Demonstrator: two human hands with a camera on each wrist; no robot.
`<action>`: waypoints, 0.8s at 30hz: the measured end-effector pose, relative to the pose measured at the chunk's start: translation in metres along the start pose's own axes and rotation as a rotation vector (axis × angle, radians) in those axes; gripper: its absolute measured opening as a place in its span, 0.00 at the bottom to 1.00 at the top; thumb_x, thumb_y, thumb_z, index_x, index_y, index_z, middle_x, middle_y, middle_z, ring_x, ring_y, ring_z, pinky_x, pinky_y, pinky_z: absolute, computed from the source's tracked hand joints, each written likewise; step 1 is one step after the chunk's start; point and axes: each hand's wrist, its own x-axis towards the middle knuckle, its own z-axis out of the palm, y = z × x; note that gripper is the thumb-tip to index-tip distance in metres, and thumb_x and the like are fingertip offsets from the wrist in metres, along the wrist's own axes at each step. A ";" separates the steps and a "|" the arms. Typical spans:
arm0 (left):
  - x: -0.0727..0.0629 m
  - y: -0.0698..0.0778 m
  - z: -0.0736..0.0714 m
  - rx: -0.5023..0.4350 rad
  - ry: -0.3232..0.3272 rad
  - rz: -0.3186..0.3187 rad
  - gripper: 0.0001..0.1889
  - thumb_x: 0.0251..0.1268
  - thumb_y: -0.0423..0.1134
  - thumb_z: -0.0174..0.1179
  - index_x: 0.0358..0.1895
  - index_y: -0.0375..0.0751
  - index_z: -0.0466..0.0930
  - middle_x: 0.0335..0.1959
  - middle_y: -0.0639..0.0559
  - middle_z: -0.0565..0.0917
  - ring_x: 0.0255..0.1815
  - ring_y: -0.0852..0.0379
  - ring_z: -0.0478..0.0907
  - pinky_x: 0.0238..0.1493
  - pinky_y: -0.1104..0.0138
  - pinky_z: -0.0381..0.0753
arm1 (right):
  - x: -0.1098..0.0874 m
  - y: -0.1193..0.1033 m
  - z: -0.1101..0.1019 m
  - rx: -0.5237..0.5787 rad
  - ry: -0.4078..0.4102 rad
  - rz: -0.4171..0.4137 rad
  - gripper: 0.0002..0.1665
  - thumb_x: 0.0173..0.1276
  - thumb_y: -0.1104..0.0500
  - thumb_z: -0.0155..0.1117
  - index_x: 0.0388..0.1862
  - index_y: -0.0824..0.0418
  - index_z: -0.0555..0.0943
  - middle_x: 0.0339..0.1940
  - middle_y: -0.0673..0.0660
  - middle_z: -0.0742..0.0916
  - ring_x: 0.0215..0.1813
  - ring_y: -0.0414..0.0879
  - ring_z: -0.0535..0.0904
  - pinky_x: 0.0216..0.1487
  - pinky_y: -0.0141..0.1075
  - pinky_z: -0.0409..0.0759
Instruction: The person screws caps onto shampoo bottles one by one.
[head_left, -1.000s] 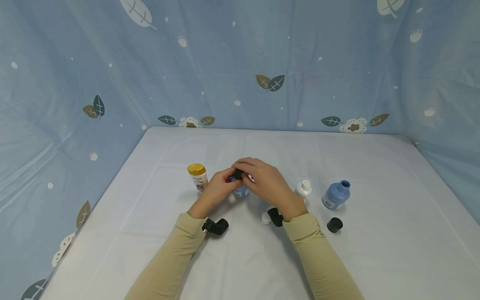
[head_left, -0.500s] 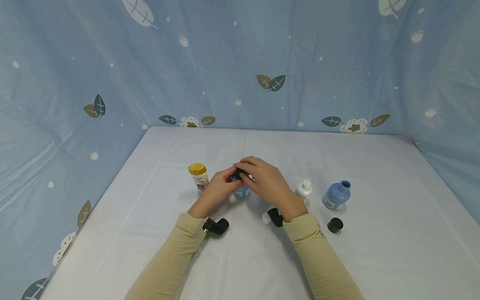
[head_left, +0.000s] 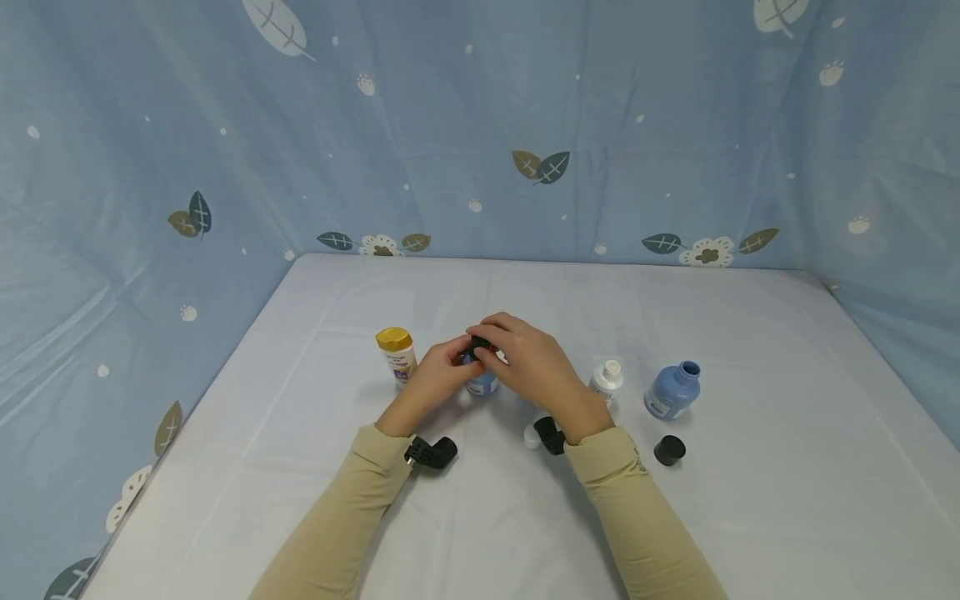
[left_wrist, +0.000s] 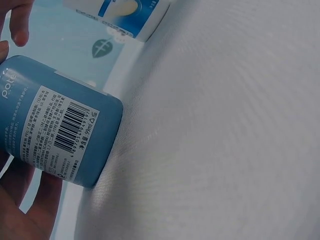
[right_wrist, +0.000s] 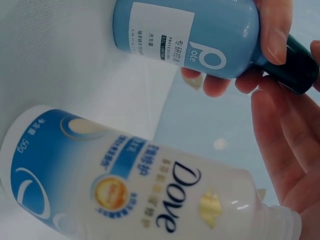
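My left hand (head_left: 435,379) grips a small blue bottle (head_left: 482,384) round its upper part. The bottle stands upright on the table, and its barcode label (left_wrist: 62,135) shows in the left wrist view. At the bottle's top, my right hand (head_left: 536,362) pinches a black cap (right_wrist: 297,67) between thumb and fingers. The cap sits over the bottle's neck, partly covered by fingers of both hands. Beside my right wrist stands a white Dove bottle (head_left: 606,379) with its narrow neck bare; its printed front (right_wrist: 140,175) fills the lower right wrist view.
A white bottle with a yellow cap (head_left: 394,354) stands left of my left hand. Farther right is an uncapped blue bottle (head_left: 672,390), with a loose black cap (head_left: 670,450) in front of it. A white cap (head_left: 532,437) lies by the right wrist's black camera mount (head_left: 550,435).
My right thumb has shifted slightly to the left against the black cap. Both arms, the blue bottle and the other things stay where they were.
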 end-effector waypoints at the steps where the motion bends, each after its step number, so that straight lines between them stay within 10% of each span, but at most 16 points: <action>1: 0.000 0.000 0.000 -0.004 -0.002 -0.001 0.22 0.58 0.49 0.57 0.57 0.53 0.71 0.53 0.57 0.75 0.51 0.60 0.72 0.51 0.61 0.70 | 0.000 0.000 0.000 -0.002 0.001 -0.002 0.19 0.64 0.53 0.57 0.53 0.53 0.76 0.49 0.48 0.77 0.47 0.40 0.74 0.43 0.34 0.74; 24: 0.002 0.003 -0.002 -0.022 -0.016 -0.021 0.22 0.59 0.38 0.58 0.58 0.40 0.70 0.54 0.47 0.74 0.53 0.52 0.71 0.52 0.59 0.69 | 0.001 0.001 0.000 0.004 0.005 -0.024 0.19 0.62 0.63 0.54 0.52 0.53 0.77 0.51 0.47 0.77 0.50 0.41 0.74 0.43 0.34 0.74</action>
